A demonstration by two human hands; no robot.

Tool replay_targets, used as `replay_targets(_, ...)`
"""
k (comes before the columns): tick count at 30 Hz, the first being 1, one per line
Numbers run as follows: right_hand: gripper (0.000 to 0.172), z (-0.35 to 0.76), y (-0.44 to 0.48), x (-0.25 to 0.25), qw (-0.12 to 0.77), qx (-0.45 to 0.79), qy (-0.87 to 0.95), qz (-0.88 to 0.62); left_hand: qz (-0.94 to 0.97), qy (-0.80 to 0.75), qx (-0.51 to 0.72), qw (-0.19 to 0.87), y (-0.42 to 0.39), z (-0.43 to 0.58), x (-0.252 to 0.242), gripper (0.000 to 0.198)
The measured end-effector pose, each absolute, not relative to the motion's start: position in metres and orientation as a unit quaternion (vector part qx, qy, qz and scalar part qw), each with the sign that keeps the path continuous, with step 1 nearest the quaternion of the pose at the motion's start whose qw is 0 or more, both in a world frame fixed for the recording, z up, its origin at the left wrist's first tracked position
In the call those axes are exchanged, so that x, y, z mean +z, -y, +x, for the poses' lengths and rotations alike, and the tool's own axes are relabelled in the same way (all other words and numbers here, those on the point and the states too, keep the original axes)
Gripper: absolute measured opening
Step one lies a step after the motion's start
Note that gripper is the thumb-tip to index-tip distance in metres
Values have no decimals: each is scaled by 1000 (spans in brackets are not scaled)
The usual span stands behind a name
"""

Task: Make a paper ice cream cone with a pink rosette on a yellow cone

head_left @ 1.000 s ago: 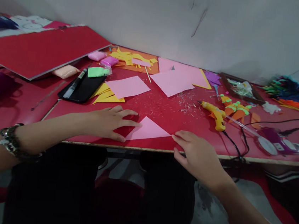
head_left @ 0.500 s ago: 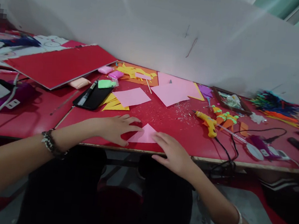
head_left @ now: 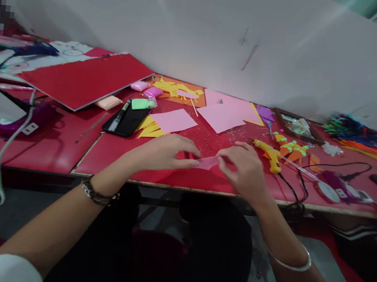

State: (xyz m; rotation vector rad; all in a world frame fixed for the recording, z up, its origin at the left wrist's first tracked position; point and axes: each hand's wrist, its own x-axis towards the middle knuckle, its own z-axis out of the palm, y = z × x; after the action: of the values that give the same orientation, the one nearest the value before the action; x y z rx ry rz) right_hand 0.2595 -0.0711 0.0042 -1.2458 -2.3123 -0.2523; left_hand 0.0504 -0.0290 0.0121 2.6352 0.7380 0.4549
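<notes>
A small folded piece of pink paper [head_left: 208,162] is held up between my two hands, just above the red tabletop near its front edge. My left hand [head_left: 163,152] pinches its left end between thumb and fingers. At the other end, my right hand [head_left: 243,167] grips the paper the same way. Behind my hands lie a flat pink sheet [head_left: 174,120] and a larger pink sheet [head_left: 223,116]. Yellow paper strips [head_left: 150,128] stick out from under the flat sheet.
A yellow glue gun [head_left: 269,155] lies right of my hands, its cord running over the table edge. Beside it are orange carrot-like pieces [head_left: 290,148] and a purple power strip [head_left: 337,185]. A black phone [head_left: 126,120] and a red board [head_left: 87,79] lie to the left.
The folded pink paper lay flat on the table as a triangle under my fingertips. Now it is lifted and pinched at both ends. The view has shifted slightly.
</notes>
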Motion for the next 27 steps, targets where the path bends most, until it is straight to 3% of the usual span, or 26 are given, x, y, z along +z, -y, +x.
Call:
replay_targets(4,12,254,60,12,290,-41,831,-473,911,-333,229,79,36,49,6,34)
replay_targets(9,15,237,51,4,203,-71,852,-477,896,-418,148,-31,33,47,-12,39)
replay_targets(22,12,226,52,-11,207,-82,843,-489,905,-389,170,31,31,38,-15,38)
replay_targets(27,12,248,47,-12,304,-72,771,-555,890,-405,191,87,20,27,-14,32)
